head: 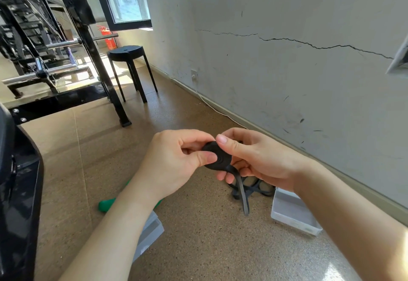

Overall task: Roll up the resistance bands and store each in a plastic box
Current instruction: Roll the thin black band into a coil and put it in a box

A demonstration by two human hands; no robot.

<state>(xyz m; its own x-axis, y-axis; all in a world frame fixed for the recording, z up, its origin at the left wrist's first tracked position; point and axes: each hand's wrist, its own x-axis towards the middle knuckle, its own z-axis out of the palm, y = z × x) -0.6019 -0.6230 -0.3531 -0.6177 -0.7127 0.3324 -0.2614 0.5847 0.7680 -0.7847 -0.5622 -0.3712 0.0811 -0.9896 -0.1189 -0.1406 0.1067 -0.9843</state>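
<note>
Both the left hand (176, 161) and right hand (254, 159) pinched the half-rolled flat black rubber resistance band (217, 156); winding its hanging tail likely came next, then the clear plastic box (293, 212) below.

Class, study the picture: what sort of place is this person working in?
Probably a small gym: a black weight rack with steel bars stands at the left, and a partly rolled resistance band is held.
</note>
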